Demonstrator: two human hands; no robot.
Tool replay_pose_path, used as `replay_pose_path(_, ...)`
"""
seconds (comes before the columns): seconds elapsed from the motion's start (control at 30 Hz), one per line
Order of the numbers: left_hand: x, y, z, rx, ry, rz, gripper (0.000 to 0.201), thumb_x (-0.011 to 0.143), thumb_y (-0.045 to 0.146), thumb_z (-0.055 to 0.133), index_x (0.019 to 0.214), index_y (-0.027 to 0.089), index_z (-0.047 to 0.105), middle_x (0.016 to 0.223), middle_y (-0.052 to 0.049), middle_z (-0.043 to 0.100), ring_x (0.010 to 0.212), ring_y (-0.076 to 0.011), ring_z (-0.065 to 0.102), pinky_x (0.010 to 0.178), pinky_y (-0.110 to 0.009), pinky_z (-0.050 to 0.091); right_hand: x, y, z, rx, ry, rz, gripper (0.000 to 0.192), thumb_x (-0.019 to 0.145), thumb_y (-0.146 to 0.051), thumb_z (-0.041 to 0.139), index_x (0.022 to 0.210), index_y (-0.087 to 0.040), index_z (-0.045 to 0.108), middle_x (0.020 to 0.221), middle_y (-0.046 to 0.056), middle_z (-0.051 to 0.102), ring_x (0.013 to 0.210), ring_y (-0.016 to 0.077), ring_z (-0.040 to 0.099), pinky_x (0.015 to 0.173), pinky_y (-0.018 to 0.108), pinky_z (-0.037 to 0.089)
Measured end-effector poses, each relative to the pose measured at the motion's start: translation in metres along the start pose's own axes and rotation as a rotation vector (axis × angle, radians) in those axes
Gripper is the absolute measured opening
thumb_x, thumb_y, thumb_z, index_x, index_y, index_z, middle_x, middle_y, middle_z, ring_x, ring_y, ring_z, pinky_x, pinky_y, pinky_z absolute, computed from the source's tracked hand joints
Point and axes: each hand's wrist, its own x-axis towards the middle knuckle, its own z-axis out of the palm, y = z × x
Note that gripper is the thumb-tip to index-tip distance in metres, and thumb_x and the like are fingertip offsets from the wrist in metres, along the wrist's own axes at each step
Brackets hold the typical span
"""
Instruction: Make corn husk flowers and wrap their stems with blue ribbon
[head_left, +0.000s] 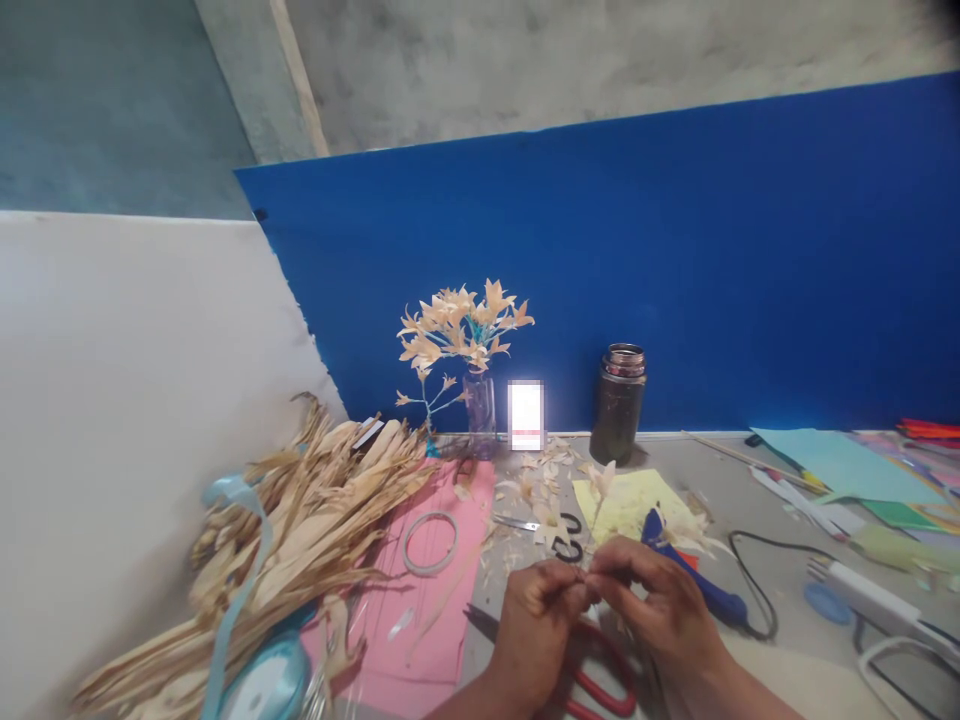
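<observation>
One clear glass vase [480,408] at the blue backboard [675,270] holds a spray of pale husk flowers [461,328]; one dark jar [619,405] stands beside it — contents not visible. Left hand [538,620] and right hand [660,605] meet, fingertips pinched on the thin stem of a single husk flower [602,482], above the table centre. Dry, fibrous corn husks [300,530] piled left — one tape ring [430,542] on pink paper [420,610].

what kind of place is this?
Likely a home craft table for making husk flowers: a pile of dried husks, a vase of finished flowers, a blue glue gun, and both hands pinching a small flower stem.
</observation>
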Motion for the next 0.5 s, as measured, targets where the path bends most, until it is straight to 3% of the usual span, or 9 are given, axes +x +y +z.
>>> replay_pose_path(0.17, 0.0001, -0.0031, -0.0005, -0.025, -0.001, -0.025, 0.034, 0.074, 0.047, 0.077, 0.068, 0.014, 0.076, 0.066, -0.007, 0.067, 0.067, -0.0184, 0.059, 0.07, -0.032, 0.05, 0.0012, -0.0002, -0.0001, 0.007, -0.052, 0.005, 0.015, 0.081, -0.034, 0.071, 0.072, -0.022, 0.072, 0.066, 0.001, 0.073, 0.059, 0.0189, 0.069, 0.059, 0.026, 0.056)
replay_pose_path(0.3, -0.0001, -0.0013, -0.0022, 0.105, -0.003, 0.011, 0.034, 0.078, 0.043, 0.074, 0.059, 0.015, 0.073, 0.059, -0.003, 0.062, 0.065, -0.0172, 0.055, 0.068, -0.029, 0.047, -0.0001, 0.0027, 0.0015, -0.015, -0.076, -0.052, 0.02, 0.086, -0.038, 0.068, 0.076, -0.022, 0.073, 0.069, 0.002, 0.071, 0.061, 0.0176, 0.067, 0.058, 0.025, 0.053)
replay_pose_path(0.5, -0.0001, -0.0026, -0.0044, 0.17, -0.001, -0.004, 0.022, 0.082, 0.035, 0.069, 0.074, 0.016, 0.076, 0.073, -0.004, 0.071, 0.073, -0.0193, 0.063, 0.073, -0.029, 0.048, -0.0051, 0.006, 0.0052, -0.039, -0.117, -0.11, 0.03, 0.096, -0.045, 0.056, 0.083, -0.024, 0.074, 0.079, 0.003, 0.072, 0.076, 0.0189, 0.068, 0.073, 0.028, 0.056)
